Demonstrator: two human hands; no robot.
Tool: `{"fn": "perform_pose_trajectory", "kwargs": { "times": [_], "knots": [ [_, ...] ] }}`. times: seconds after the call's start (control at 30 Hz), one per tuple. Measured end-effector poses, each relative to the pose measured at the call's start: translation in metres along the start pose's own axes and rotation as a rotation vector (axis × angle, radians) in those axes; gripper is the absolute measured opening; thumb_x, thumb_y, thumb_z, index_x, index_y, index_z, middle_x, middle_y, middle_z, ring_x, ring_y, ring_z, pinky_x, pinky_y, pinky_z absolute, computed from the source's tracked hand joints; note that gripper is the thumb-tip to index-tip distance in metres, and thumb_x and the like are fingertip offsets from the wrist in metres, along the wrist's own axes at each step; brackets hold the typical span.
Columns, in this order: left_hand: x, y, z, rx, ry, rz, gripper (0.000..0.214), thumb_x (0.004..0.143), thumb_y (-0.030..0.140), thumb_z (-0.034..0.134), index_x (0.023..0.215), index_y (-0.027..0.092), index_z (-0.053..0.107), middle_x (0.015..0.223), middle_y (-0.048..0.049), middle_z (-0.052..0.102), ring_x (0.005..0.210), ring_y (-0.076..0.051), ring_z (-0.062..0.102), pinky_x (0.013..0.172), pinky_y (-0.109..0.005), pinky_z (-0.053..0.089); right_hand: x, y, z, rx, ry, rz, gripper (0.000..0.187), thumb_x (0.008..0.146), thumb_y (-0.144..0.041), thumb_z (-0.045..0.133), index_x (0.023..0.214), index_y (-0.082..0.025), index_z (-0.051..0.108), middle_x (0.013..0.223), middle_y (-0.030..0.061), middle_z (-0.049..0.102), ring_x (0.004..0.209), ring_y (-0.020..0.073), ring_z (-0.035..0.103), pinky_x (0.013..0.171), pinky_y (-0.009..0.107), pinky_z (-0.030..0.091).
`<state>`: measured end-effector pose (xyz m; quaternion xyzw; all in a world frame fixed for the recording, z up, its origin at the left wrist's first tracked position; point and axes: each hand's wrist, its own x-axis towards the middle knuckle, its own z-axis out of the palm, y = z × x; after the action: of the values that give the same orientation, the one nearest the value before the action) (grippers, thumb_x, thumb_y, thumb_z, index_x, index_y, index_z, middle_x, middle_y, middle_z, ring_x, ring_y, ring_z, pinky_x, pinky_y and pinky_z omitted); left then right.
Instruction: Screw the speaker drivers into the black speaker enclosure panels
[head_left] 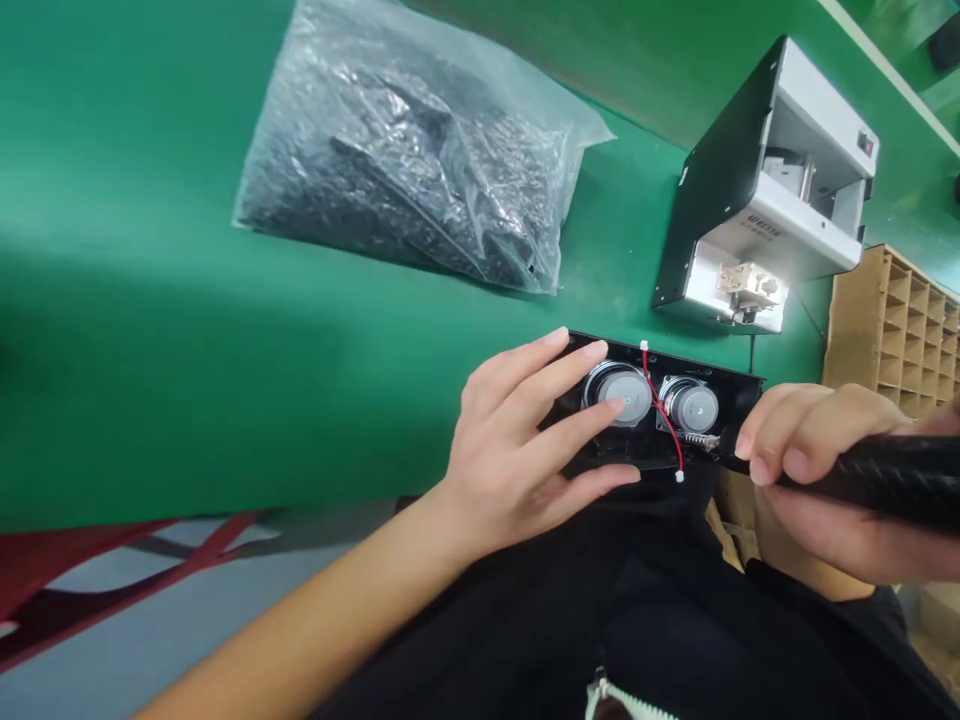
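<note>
A long black speaker housing (733,385) lies at the table's near edge, its inside facing up. Set in it are a larger round speaker (627,396) and a smaller one (694,406). Across them runs a red wire (659,405) with white plugs at both ends. My left hand (517,440) holds the housing's left part, fingers spread over it, one fingertip on the larger speaker and the thumb along the near edge. My right hand (825,460) is wrapped around a black electric screwdriver (892,480). Its tip reaches the housing beside the smaller speaker.
A clear plastic bag (420,150) full of black parts lies on the green table (135,350). A black and silver machine (772,190) stands at the back right, near a cardboard divider box (862,310). A red stool frame (90,590) is below the table at left.
</note>
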<state>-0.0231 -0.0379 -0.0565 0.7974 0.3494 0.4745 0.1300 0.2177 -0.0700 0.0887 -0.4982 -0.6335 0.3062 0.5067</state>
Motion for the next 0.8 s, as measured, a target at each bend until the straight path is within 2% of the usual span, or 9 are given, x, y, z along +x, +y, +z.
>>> {"fn": "perform_pose_trajectory", "kwargs": {
  "times": [0.1,0.23,0.33,0.43,0.5,0.63,0.7,0.8],
  "knots": [
    [-0.001,-0.002,0.002,-0.022,0.003,-0.008,0.05,0.089,0.063,0.092,0.129,0.037,0.076,0.151,-0.0077,0.077,0.144,-0.038,0.07,0.111,-0.059,0.063,0.0,0.014,0.006,0.186,0.109,-0.107,0.057,0.107,-0.076,0.05,0.152,-0.044,0.067,0.069,-0.0047,0.069,0.04,0.0184,0.059,0.04,0.036,0.056],
    [0.001,-0.001,0.002,-0.042,0.009,0.002,0.05,0.088,0.062,0.094,0.126,0.033,0.078,0.151,-0.0106,0.076,0.145,-0.039,0.07,0.115,-0.056,0.061,0.002,0.02,0.018,0.227,0.179,-0.054,0.045,0.105,-0.069,0.064,0.141,-0.045,0.075,0.069,-0.0046,0.071,0.04,0.0182,0.059,0.041,0.037,0.058],
    [0.001,-0.001,0.001,-0.021,0.007,0.0,0.049,0.09,0.064,0.092,0.124,0.033,0.076,0.152,-0.0094,0.076,0.146,-0.037,0.07,0.115,-0.054,0.06,0.001,0.02,0.021,0.241,0.187,-0.085,0.048,0.104,-0.069,0.066,0.142,-0.041,0.076,0.07,-0.0038,0.072,0.041,0.0176,0.059,0.041,0.036,0.058],
    [0.001,-0.001,0.001,-0.013,0.0,-0.005,0.049,0.09,0.068,0.09,0.124,0.036,0.075,0.152,-0.0074,0.076,0.146,-0.036,0.069,0.113,-0.055,0.061,-0.001,0.022,0.018,0.238,0.135,-0.053,0.046,0.107,-0.067,0.061,0.145,-0.043,0.073,0.073,-0.0034,0.073,0.047,0.0192,0.065,0.048,0.037,0.062],
    [0.001,-0.001,0.002,-0.014,-0.007,-0.013,0.049,0.09,0.069,0.089,0.125,0.037,0.076,0.152,-0.0071,0.076,0.146,-0.036,0.07,0.113,-0.056,0.062,-0.002,0.025,0.018,0.233,0.122,-0.058,0.051,0.106,-0.071,0.062,0.147,-0.044,0.071,0.074,-0.0025,0.074,0.048,0.0202,0.066,0.048,0.039,0.063],
    [0.0,-0.001,0.002,-0.036,0.002,-0.016,0.049,0.091,0.067,0.089,0.126,0.035,0.076,0.153,-0.0085,0.076,0.148,-0.035,0.069,0.116,-0.055,0.061,0.0,0.033,0.023,0.196,0.163,-0.172,0.063,0.098,-0.08,0.065,0.147,-0.04,0.071,0.068,-0.0044,0.069,0.037,0.0169,0.054,0.035,0.035,0.053],
    [0.0,-0.001,0.002,-0.058,0.015,-0.022,0.049,0.091,0.067,0.089,0.126,0.035,0.075,0.154,-0.0086,0.075,0.15,-0.034,0.067,0.117,-0.054,0.06,0.001,0.037,0.025,0.182,0.181,-0.207,0.069,0.099,-0.087,0.055,0.146,-0.039,0.072,0.064,-0.0053,0.066,0.034,0.0157,0.051,0.032,0.033,0.049],
    [-0.001,-0.001,-0.001,-0.1,-0.039,-0.05,0.048,0.09,0.066,0.091,0.126,0.037,0.076,0.156,-0.0071,0.074,0.151,-0.034,0.066,0.119,-0.055,0.06,0.002,0.039,0.025,0.209,0.141,-0.218,0.084,0.098,-0.095,0.041,0.148,-0.035,0.071,0.068,-0.0032,0.069,0.038,0.0167,0.058,0.037,0.034,0.053]
  ]
}}
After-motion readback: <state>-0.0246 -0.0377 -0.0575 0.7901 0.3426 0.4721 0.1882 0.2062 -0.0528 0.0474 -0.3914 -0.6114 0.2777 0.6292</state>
